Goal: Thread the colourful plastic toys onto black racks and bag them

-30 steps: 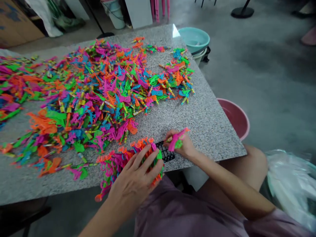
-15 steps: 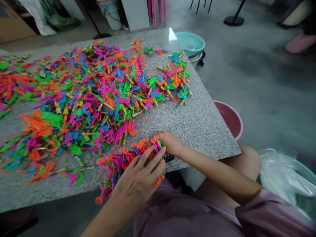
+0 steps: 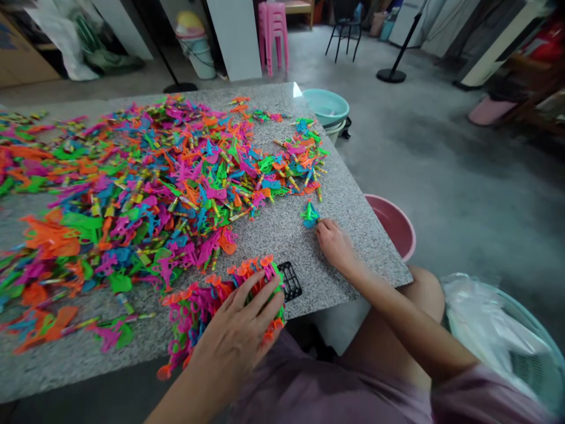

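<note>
My left hand [image 3: 245,312] lies over a packed row of small bright plastic toys [image 3: 198,303] with orange suction-cup tips, at the table's near edge. Its fingers are stretched and slightly apart across the top; the thumb is hidden. From the row's right end a black plastic grid [image 3: 290,281] sticks out. Farther right, my right hand [image 3: 336,244] is closed in a pinch at a small green and blue plastic toy [image 3: 310,214], just above or on the tabletop. A big loose heap of toy guns and darts [image 3: 176,171] spreads across the table beyond both hands.
The speckled stone table [image 3: 353,277] ends just right of my right arm. Beside it on the floor are a red basin [image 3: 392,227], a teal basin [image 3: 326,106] and a basket with clear plastic bags [image 3: 485,324]. Pink stools [image 3: 273,29] stand behind.
My right hand has moved from the row's right end outward to the right, where it pinches the green and blue toy. The black grid is uncovered. My left hand stays on the row.
</note>
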